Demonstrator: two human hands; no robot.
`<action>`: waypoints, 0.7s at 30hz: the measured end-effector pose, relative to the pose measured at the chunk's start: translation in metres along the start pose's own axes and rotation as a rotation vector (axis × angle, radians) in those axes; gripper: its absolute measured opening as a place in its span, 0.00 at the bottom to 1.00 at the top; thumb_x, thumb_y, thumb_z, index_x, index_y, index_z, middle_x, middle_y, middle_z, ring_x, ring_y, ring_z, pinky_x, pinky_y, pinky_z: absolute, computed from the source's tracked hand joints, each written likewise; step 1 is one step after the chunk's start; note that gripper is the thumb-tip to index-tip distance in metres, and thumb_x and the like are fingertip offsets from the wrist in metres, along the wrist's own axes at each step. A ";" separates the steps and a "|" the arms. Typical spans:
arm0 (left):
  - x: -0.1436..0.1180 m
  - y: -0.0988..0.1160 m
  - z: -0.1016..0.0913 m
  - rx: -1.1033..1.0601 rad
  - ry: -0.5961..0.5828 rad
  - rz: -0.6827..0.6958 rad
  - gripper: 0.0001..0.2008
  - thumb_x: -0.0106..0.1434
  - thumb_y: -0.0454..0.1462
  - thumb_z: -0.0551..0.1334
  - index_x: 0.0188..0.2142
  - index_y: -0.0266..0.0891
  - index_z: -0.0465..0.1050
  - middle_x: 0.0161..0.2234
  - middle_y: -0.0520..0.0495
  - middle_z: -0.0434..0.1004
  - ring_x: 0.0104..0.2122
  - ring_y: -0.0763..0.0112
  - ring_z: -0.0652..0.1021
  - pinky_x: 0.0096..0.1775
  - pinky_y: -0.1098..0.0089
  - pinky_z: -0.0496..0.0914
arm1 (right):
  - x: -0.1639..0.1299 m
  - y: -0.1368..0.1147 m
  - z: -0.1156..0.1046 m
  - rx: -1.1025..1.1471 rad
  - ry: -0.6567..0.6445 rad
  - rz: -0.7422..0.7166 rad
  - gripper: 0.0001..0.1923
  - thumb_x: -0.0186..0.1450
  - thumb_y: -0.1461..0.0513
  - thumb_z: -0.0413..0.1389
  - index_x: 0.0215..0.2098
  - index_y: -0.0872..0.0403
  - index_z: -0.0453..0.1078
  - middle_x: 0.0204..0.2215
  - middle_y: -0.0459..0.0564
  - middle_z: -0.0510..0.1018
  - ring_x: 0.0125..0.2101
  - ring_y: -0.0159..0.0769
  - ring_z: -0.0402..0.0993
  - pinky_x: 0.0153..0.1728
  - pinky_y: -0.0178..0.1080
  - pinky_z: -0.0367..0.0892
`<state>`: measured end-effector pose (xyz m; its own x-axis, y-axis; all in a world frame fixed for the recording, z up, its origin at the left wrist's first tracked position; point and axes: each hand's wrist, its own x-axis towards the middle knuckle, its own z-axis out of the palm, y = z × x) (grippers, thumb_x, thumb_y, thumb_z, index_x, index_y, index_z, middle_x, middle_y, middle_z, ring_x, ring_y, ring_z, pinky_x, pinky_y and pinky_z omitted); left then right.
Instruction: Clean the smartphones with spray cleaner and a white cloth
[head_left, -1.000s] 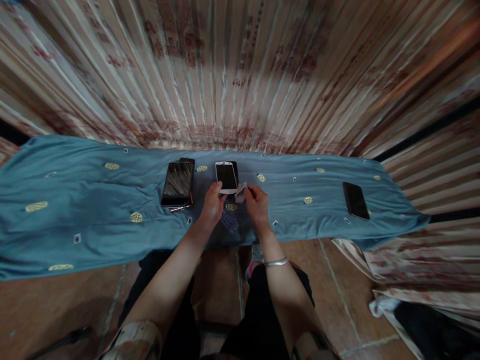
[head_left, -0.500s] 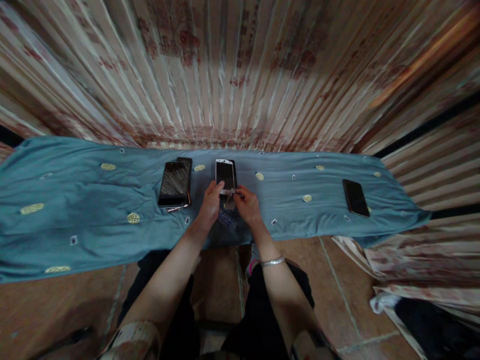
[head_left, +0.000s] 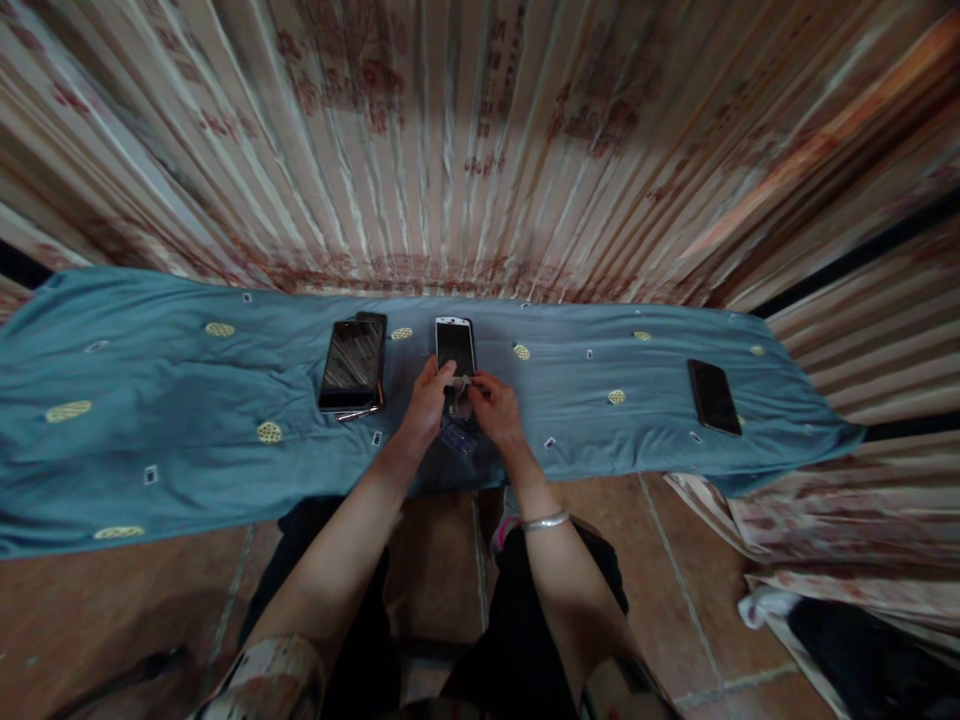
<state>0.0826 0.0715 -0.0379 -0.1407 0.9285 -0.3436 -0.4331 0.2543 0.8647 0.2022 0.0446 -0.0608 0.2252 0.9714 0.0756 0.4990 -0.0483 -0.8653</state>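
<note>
- We count two hands, the left hand (head_left: 426,405) and the right hand (head_left: 495,410), both at the near end of the white phone (head_left: 455,347).
- We count four phones: the white one, two dark ones stacked at the left (head_left: 352,360) (the lower one (head_left: 375,322) only peeks out at the far edge), and one black phone (head_left: 714,396) well apart at the right.
- We see one blue cloth (head_left: 150,400) under them all.
- We count one bracelet (head_left: 545,520), on the right wrist.
</note>
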 end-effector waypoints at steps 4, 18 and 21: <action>0.000 0.002 0.001 -0.020 -0.059 0.043 0.12 0.54 0.38 0.74 0.38 0.41 0.78 0.43 0.46 0.86 0.56 0.57 0.81 0.56 0.64 0.71 | 0.001 -0.002 -0.005 0.012 0.016 -0.011 0.09 0.67 0.65 0.58 0.39 0.50 0.82 0.53 0.52 0.86 0.47 0.43 0.86 0.54 0.44 0.77; -0.008 0.014 -0.033 0.066 -0.091 0.200 0.17 0.54 0.37 0.74 0.44 0.40 0.83 0.51 0.43 0.86 0.59 0.56 0.80 0.64 0.58 0.68 | -0.008 -0.029 0.005 0.387 0.023 -0.044 0.12 0.65 0.54 0.60 0.39 0.49 0.83 0.32 0.45 0.85 0.34 0.39 0.80 0.39 0.38 0.73; -0.010 0.022 -0.043 0.047 -0.103 0.238 0.16 0.53 0.38 0.75 0.43 0.41 0.83 0.47 0.44 0.87 0.53 0.59 0.83 0.61 0.59 0.71 | -0.010 -0.039 0.016 0.552 -0.014 0.032 0.11 0.62 0.53 0.63 0.37 0.49 0.83 0.30 0.43 0.84 0.32 0.36 0.78 0.37 0.37 0.72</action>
<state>0.0364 0.0558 -0.0316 -0.1412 0.9858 -0.0909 -0.3564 0.0351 0.9337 0.1668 0.0401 -0.0362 0.2202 0.9746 0.0419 -0.0217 0.0478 -0.9986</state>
